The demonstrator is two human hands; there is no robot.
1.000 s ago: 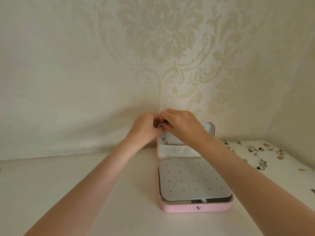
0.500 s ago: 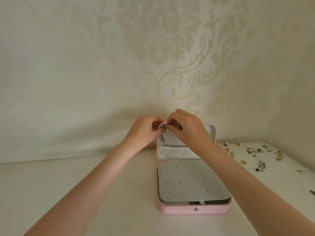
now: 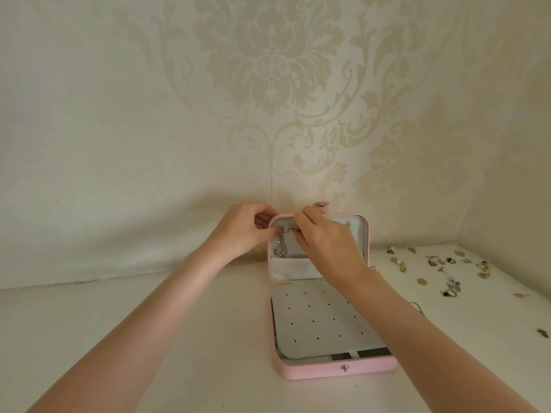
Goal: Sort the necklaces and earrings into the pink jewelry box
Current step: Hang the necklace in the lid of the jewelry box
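The pink jewelry box [image 3: 337, 371] lies open on the white surface, its lid [image 3: 366, 234] standing upright against the wall. A grey panel with small holes [image 3: 322, 320] covers the base. A silver necklace [image 3: 280, 247] hangs down inside the lid's upper left, its lower end dropping into the lid's fabric pocket [image 3: 293, 271]. My left hand [image 3: 241, 231] and my right hand [image 3: 325, 242] meet at the lid's top left, both pinching the necklace's upper end. Loose earrings [image 3: 450, 286] lie scattered to the right of the box.
A patterned wallpapered wall stands directly behind the box, and a second wall closes in at the far right. A thin chain [image 3: 419, 308] lies just right of my right forearm. Small dark pieces [image 3: 542, 332] sit near the right edge.
My hands have stayed at the lid's top left, working the necklace's upper end. The right hand has moved slightly right, showing more of the hanging chain and the lid's clasp tab.
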